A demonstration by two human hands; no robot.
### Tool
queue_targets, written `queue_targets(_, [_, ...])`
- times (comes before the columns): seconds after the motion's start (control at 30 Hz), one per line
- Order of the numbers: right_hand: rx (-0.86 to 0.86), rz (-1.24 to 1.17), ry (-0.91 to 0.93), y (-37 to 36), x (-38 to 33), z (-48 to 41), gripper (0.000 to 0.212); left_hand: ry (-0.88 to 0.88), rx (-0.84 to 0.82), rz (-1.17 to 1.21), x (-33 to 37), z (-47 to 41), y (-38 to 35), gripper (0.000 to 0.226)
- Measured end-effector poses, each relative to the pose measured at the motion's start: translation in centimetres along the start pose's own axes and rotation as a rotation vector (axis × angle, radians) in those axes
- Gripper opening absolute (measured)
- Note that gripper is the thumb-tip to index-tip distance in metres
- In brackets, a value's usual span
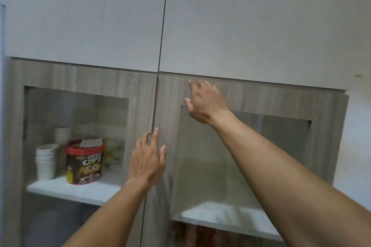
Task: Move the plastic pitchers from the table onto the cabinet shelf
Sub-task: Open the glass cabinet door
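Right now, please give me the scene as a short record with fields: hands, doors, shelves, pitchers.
left hand: open, fingertips at the seam between the two glass doors
right hand: open, flat on the top frame of the right door
doors: both look closed
left shelf: paper cups, a Choco Chips tub
right shelf: nothing visible on it
pitchers: none in view
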State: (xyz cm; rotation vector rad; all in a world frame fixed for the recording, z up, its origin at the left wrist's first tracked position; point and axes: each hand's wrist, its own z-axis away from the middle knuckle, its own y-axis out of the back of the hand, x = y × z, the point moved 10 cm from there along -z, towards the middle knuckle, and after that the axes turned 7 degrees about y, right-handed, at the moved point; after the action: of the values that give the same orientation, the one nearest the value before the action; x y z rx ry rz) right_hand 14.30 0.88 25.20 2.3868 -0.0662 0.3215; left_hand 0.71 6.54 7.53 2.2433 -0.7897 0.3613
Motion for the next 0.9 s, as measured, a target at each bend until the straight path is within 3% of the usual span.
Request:
queue_targets(0.2, [-0.036, 0.059, 0.031, -1.8, -1.2, -4.1, 0.055, 0.133, -0.157, 0.224, -3.1, 1.0, -4.4, 0.063])
queue_targets(0.5, [-0.061, 0.113, -0.045, -3.0, -1.2, -4.8, 0.061, 0.218, -0.108, 0.217, -4.8, 0.9, -4.9, 0.063])
queue_targets(0.73, [-0.091, 0.061, -0.087, -0.9, -1.7, -4.8, 0.051, 0.314, -0.097, 0.337, -4.5, 2.1, -4.5, 0.067])
queue_targets(0.9, [-0.059, 0.011, -0.067, 1.2, -2.4, -3.9, 0.057, 0.449, -0.274, 0.372, -6.4, 2.8, -5.4, 0.064])
